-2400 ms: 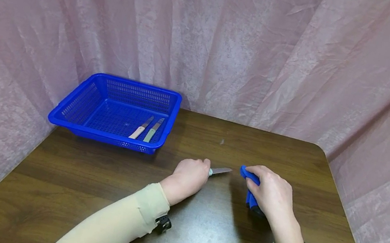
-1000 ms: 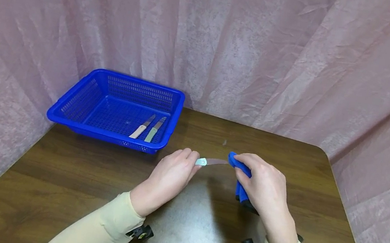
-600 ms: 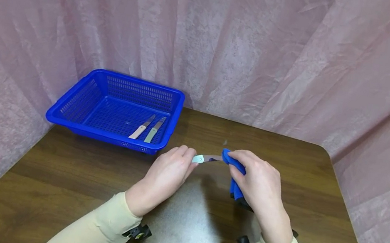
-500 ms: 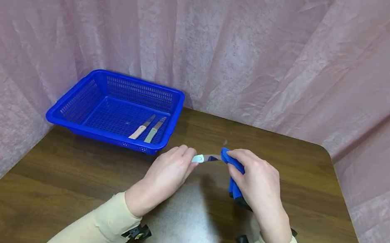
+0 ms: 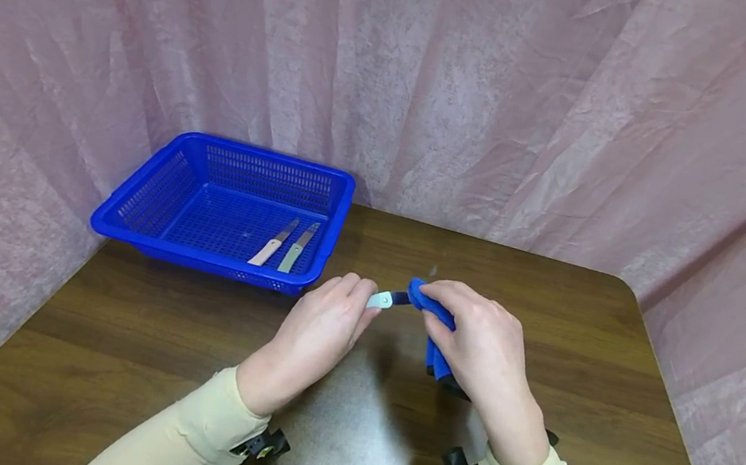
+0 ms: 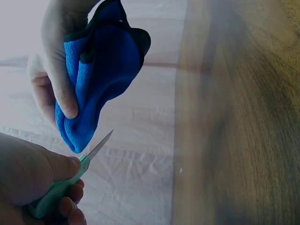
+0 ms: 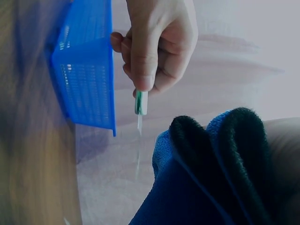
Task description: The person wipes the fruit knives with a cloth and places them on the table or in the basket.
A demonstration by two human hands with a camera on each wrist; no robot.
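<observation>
My left hand (image 5: 323, 322) grips the mint-green handle of a small knife (image 5: 383, 300), held above the table with its blade pointing right. In the left wrist view the thumb lies along the knife handle (image 6: 56, 190) and the blade tip is bare. A folded blue cloth (image 5: 436, 318) with dark edging is pinched in my right hand (image 5: 476, 340). From the head, the cloth's front end overlaps the outer part of the blade; the right wrist view shows the blade (image 7: 139, 140) beside the cloth (image 7: 187, 187).
A blue plastic basket (image 5: 213, 261) stands at the back left of the wooden table (image 5: 550, 307). Inside it lie a pink-handled knife (image 5: 266, 250) and a green-handled knife (image 5: 293, 254), side by side. Pink curtains (image 5: 436, 97) hang behind and at both sides.
The left hand has raised the knife and drawn it left. My right hand has moved left with the cloth, from beyond the knife's tip to over the blade.
</observation>
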